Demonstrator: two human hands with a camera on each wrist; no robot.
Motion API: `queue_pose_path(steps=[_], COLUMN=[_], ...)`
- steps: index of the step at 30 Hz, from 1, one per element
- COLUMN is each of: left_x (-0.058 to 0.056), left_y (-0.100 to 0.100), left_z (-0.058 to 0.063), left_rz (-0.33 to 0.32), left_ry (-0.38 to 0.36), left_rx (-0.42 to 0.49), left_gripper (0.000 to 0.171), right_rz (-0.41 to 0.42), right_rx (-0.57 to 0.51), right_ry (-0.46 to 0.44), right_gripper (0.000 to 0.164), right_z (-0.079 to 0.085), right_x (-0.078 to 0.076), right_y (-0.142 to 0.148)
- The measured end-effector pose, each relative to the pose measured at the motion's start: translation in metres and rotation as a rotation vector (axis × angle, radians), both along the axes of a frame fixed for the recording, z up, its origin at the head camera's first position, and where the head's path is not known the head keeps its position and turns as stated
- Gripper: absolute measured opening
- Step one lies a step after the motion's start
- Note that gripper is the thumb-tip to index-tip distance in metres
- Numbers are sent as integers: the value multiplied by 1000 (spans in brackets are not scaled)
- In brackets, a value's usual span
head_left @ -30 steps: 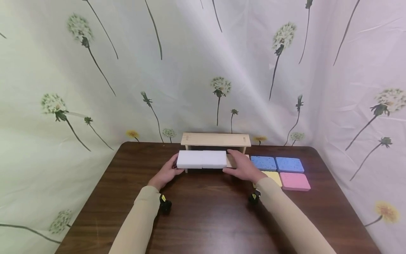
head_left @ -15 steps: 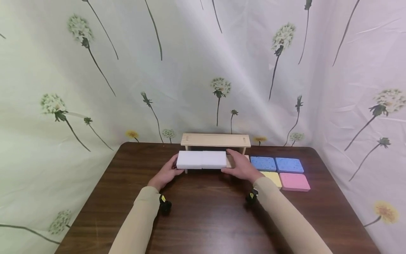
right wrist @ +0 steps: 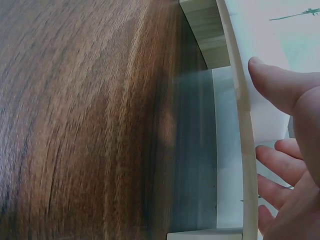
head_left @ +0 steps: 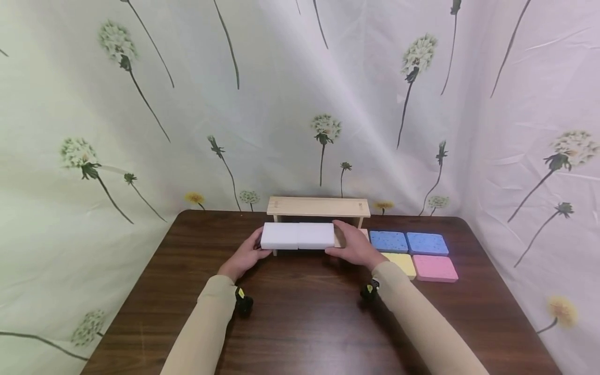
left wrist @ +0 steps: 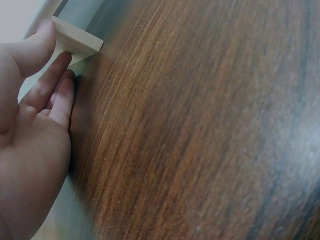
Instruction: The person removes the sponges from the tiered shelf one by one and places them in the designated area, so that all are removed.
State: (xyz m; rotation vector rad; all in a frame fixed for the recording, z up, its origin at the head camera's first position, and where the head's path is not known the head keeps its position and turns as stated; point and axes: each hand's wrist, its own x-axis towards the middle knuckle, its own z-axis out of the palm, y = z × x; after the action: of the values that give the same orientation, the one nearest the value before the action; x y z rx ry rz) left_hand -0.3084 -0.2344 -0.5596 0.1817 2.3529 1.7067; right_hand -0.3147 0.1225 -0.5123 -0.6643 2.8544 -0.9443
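Pair of white, rectangular, foam-like blocks (head_left: 316, 236) seen end to end on the lower board (head_left: 340, 238) of a pale wooden two-tier shelf (head_left: 319, 206). Common long axis lies 9–3 o'clock, parallel to the shelf; a thin seam is visible between the blocks.

Left hand (head_left: 245, 256) is placed at the 9 o'clock end, forearm aimed toward 1 o'clock; right hand (head_left: 356, 246) at the 3 o'clock end, forearm aimed toward 10–11 o'clock. Thumbs are set frontward, other fingers behind. Digits on both hands are extended, unclenched; whether block or wood is touched cannot be told.

In the right wrist view, the lower board is shown raised above the dark brown wood-grain table (head_left: 300, 323) on end supports (right wrist: 205, 35), largely hidden from the head camera. In the left wrist view, a pale wooden end piece (left wrist: 80, 40) is seen beside the thumb tip.
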Motion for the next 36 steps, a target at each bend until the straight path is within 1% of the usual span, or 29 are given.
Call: queue_pose_path(steps=[9, 15, 18, 22, 27, 32, 36], left_x=[0, 1, 2, 2, 1, -1, -1], left_y=[-1, 0, -1, -1, -1, -1, -1], left_z=[1, 2, 1, 1, 0, -1, -2], left_rz=[-4, -6, -10, -2, -4, -9, -4], left_ry=[0, -2, 2, -2, -3, 10, 13], left_rx=[-5, 4, 7, 0, -5, 8, 0], left_gripper=[83, 83, 83, 83, 83, 82, 82], right_rz=[-17, -24, -20, -19, -40, -45, -49], right_rx=[-4, -36, -50, -73, -98, -98, -87], right_ry=[-8, -15, -2, 7, -16, -16, -15], right_gripper=[89, 88, 88, 88, 87, 86, 86], right_z=[-1, 0, 0, 2, 7, 11, 12], right_x=[-2, 1, 2, 6, 14, 21, 25], right_y=[-2, -1, 0, 2, 8, 15, 23])
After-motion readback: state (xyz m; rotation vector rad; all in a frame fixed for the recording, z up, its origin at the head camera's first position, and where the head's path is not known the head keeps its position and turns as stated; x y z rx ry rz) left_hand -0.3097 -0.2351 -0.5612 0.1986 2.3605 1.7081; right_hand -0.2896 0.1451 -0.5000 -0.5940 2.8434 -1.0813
